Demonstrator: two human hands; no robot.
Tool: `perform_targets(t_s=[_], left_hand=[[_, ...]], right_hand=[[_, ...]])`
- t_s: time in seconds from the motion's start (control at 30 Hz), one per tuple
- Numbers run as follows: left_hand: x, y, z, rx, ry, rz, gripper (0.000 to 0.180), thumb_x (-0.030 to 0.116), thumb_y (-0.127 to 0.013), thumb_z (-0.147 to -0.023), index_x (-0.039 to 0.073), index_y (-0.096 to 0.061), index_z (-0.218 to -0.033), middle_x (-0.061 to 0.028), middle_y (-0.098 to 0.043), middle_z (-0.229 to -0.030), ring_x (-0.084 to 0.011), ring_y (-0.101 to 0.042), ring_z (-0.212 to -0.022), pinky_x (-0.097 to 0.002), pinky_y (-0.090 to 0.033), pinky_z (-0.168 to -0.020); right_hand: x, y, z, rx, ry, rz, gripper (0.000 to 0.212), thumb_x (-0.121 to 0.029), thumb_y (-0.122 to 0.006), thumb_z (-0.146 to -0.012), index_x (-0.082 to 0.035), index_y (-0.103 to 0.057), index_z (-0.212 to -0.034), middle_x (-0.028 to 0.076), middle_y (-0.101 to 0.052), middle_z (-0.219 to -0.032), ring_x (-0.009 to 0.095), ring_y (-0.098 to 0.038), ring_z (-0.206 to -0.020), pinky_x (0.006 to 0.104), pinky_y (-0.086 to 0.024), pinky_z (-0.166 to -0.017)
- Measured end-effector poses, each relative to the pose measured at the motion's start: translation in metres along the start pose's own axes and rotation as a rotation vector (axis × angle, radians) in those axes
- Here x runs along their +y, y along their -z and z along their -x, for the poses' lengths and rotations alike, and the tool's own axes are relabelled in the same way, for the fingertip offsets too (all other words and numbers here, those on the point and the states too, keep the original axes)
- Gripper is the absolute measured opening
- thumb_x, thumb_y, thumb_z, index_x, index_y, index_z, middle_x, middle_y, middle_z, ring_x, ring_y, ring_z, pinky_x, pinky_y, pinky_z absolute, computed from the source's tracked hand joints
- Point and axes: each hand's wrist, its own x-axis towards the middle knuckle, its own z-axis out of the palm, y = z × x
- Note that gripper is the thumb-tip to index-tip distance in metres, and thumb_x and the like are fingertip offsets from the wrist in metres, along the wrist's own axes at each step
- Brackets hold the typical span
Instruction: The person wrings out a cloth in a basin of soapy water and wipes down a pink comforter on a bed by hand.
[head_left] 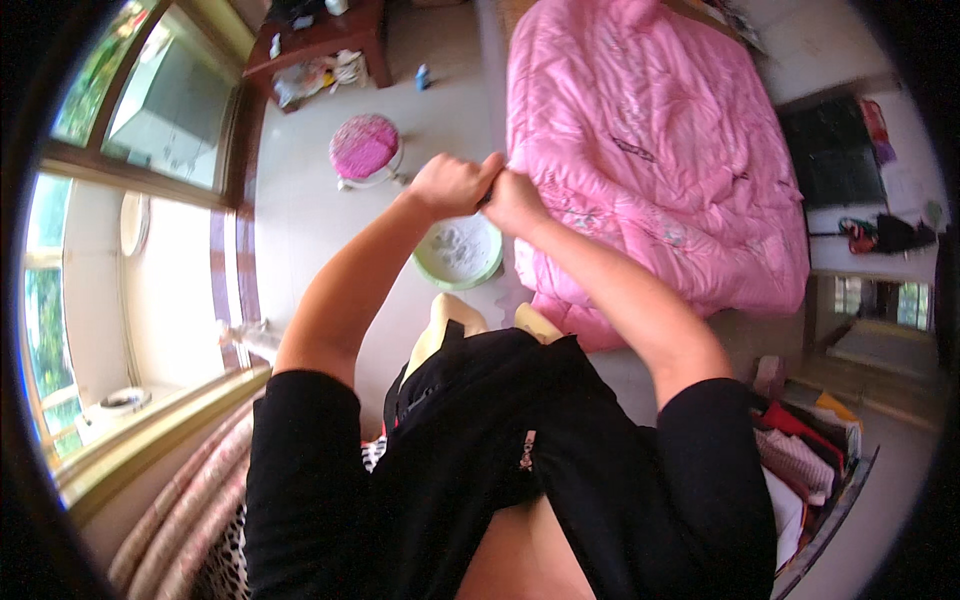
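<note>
The left hand (452, 187) and right hand (516, 204) are extended forward at the ends of raised forearms. Each grip is curled inward, the two pressed together; a small dark item (486, 199) appears pinched between them, its kind not discernible. It is held in front of the body, presumably so that both arms can bear on it. Beyond and below, a green-rimmed basin (470, 282) of cloudy liquid is set on the floor (290, 190), likely for easy reach. A pink quilt (640, 130) is spread alongside. Farther off, a pink-seated stool (364, 147) is noted.
</note>
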Motion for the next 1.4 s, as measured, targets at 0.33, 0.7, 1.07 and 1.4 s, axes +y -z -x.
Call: perform_targets(t_s=[0.33,0.7,1.07,1.4], left_hand=[[0.03,-0.046,0.084,-0.166,0.867,0.398,0.037,0.02,-0.067,-0.072,0.008,-0.057,-0.106,-0.0239,-0.066,-0.095,-0.0442,-0.062,-0.095,-0.0504,-0.05,-0.076],[0.087,0.024,0.145,0.318,1.068,1.468,0.041,-0.004,-0.061,-0.083,-0.004,-0.053,-0.124,-0.0069,-0.063,-0.108,-0.0147,-0.06,-0.097,-0.0262,-0.045,-0.088],[0.291,0.061,0.062,0.534,0.733,1.168,0.046,-0.001,-0.056,-0.07,-0.002,-0.057,-0.116,-0.0107,-0.061,-0.106,-0.0224,-0.058,-0.101,-0.0334,-0.042,-0.096],[0.5,-0.024,-0.168,0.071,0.554,1.327,0.026,0.013,-0.053,-0.098,-0.001,-0.06,-0.119,-0.0019,-0.064,-0.096,-0.0094,-0.06,-0.083,-0.0231,-0.049,-0.074]], right_hand=[[0.019,-0.097,0.037,0.097,0.184,-0.295,0.066,0.001,-0.062,-0.071,0.0,-0.038,-0.133,0.026,-0.043,-0.13,0.04,-0.043,-0.126,0.041,-0.037,-0.106],[-0.016,-0.075,0.065,-0.139,-0.247,-1.034,0.029,-0.002,-0.055,-0.075,-0.004,-0.056,-0.105,0.006,-0.06,-0.089,0.016,-0.059,-0.077,0.0297,-0.051,-0.066],[0.041,0.05,0.222,-0.456,0.144,-1.814,0.063,-0.019,-0.055,-0.093,-0.012,-0.023,-0.146,0.009,-0.041,-0.132,0.02,-0.049,-0.116,0.0352,-0.044,-0.098],[0.253,0.276,0.419,0.577,-0.011,-1.36,0.056,-0.006,-0.075,-0.078,-0.005,-0.043,-0.124,0.005,-0.053,-0.108,0.014,-0.055,-0.096,0.0304,-0.048,-0.085]])
